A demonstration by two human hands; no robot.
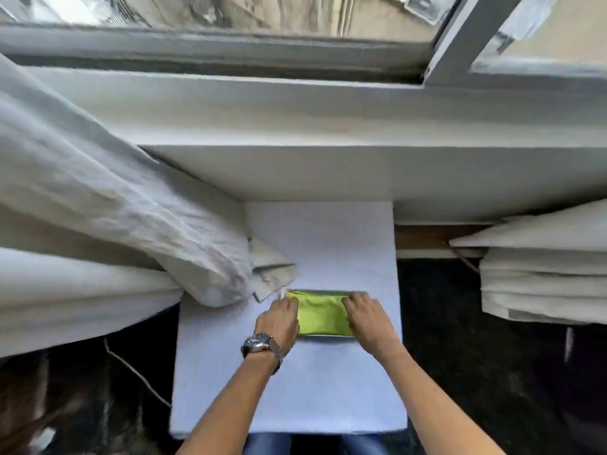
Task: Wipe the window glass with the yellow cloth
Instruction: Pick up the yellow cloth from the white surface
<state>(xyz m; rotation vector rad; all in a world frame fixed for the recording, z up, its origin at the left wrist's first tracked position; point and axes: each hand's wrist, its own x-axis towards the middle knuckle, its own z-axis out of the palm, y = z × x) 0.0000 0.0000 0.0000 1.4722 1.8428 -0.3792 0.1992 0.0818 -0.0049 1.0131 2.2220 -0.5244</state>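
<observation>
Curtain [138, 224] drapes beside the yellow cloth [320, 315].

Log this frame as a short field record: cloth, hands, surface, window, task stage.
cloth: yellow cloth folded, lying in a shallow tray
left hand: on the cloth's left edge, wristwatch on that wrist
right hand: on the cloth's right edge
surface: white table below the sill
window: above, untouched
curtain: bunched at left
stage: cloth not yet lifted
</observation>
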